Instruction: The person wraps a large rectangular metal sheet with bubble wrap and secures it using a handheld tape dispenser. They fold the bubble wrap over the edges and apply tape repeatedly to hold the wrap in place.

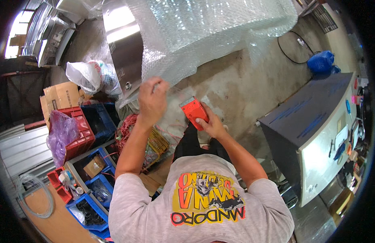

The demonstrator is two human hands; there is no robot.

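Observation:
My right hand is wrapped round a flat orange-red tool with a silver metal edge at its far end; it looks like a tape dispenser. My left hand is raised to the left of it, fingers curled and smeared by motion, so I cannot make out whether anything is in them. Just beyond the left hand, a large sheet of clear bubble wrap lies draped over a wide piece. At its left side a shiny metal panel is uncovered.
Left of me are a red crate, purple plastic, blue bins, a yellow basket and a white bag. A dark-sided workbench holds tools on the right. A blue bag lies beyond it.

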